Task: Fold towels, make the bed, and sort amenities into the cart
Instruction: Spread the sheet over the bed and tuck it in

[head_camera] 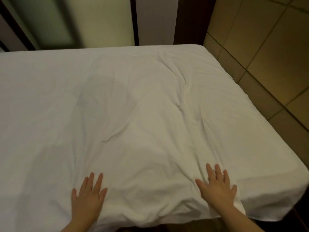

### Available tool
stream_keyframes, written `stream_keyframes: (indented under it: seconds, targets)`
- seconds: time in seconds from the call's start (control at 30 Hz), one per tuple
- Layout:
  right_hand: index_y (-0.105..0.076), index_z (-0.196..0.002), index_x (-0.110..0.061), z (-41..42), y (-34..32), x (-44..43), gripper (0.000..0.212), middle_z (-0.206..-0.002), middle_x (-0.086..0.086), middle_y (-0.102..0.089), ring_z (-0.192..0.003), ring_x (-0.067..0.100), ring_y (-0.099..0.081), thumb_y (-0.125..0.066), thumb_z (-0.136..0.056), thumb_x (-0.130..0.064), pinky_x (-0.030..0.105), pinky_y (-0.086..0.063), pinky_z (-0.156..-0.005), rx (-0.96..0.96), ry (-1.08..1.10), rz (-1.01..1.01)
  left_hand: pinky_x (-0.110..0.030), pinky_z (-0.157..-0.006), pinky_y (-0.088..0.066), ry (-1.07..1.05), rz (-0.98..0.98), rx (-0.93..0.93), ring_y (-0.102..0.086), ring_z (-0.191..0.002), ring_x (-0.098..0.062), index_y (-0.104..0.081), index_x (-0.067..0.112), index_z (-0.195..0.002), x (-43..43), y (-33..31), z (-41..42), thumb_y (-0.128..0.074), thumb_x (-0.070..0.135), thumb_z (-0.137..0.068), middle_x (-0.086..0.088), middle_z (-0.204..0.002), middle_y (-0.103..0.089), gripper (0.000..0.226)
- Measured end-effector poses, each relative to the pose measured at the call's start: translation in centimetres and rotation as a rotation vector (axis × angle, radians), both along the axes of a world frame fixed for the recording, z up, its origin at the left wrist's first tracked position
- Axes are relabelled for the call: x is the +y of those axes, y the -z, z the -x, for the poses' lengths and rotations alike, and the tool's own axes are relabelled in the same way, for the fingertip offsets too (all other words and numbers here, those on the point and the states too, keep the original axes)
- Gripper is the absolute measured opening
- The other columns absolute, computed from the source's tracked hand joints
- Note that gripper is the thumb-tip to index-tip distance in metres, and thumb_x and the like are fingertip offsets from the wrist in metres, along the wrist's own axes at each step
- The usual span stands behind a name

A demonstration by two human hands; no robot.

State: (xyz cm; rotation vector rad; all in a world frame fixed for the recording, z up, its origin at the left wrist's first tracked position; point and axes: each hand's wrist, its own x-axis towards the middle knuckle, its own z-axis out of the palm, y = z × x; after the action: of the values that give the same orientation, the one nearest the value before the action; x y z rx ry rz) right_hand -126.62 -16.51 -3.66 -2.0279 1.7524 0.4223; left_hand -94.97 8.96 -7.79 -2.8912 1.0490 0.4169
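One bed (275, 198), one wrinkled white sheet (133, 106), two hands flat at lower frame, left hand (88, 196) and right hand (217, 190) pressing, fingers straight and spread

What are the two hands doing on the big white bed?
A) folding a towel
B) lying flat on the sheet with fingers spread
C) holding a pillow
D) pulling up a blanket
B: the left hand and the right hand both lie flat, fingers spread, on the wrinkled white bed sheet near its front edge, holding nothing.
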Motion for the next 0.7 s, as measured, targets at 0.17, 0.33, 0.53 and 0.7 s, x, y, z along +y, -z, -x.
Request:
stream_keyframes:
  seconds: [0.17,0.33,0.53,0.7]
  targets:
    - [-0.001,-0.152,-0.032,4.4,0.4,2.0,0.103,-0.159,0.005,-0.003,-0.142,0.032,-0.013,-0.054,-0.075,-0.074,0.046,-0.022,-0.114,-0.125,0.271,0.029,-0.048,-0.112,-0.017,-0.311,0.077,0.046,-0.009,-0.146,-0.017,-0.009,0.044,-0.148,3.8,-0.4,-0.6,-0.037,0.067,-0.087,0.000,-0.160,-0.006,0.071]
    - [-0.013,-0.150,-0.019,5.0,1.0,2.5,0.108,-0.147,0.016,-0.025,-0.133,0.036,-0.029,-0.068,-0.070,-0.066,0.050,-0.033,-0.106,-0.224,0.324,0.120,-0.053,-0.111,-0.016,-0.480,0.198,0.060,-0.016,-0.142,-0.032,-0.021,0.034,-0.149,7.1,0.6,-2.6,-0.038,0.070,-0.083,-0.014,-0.157,-0.013,0.078]
    - [-0.031,-0.141,-0.003,6.7,0.7,3.2,0.089,-0.137,0.020,-0.046,-0.121,0.041,-0.047,-0.075,-0.076,-0.045,0.052,-0.044,-0.096,-0.376,0.464,-0.051,-0.060,-0.112,-0.013,-0.740,0.263,0.091,-0.019,-0.138,-0.041,-0.021,0.019,-0.149,10.3,0.8,-2.7,-0.047,0.067,-0.084,-0.024,-0.150,-0.017,0.085]
    - [-0.048,-0.132,0.004,6.9,0.4,5.4,0.054,-0.131,0.025,-0.052,-0.118,0.041,-0.049,-0.068,-0.087,-0.019,0.045,-0.041,-0.091,-0.526,0.493,-0.165,-0.057,-0.104,-0.031,-0.916,0.324,0.171,-0.034,-0.127,-0.049,-0.024,0.004,-0.142,11.9,-0.8,-3.9,-0.069,0.053,-0.079,-0.032,-0.140,-0.031,0.092]
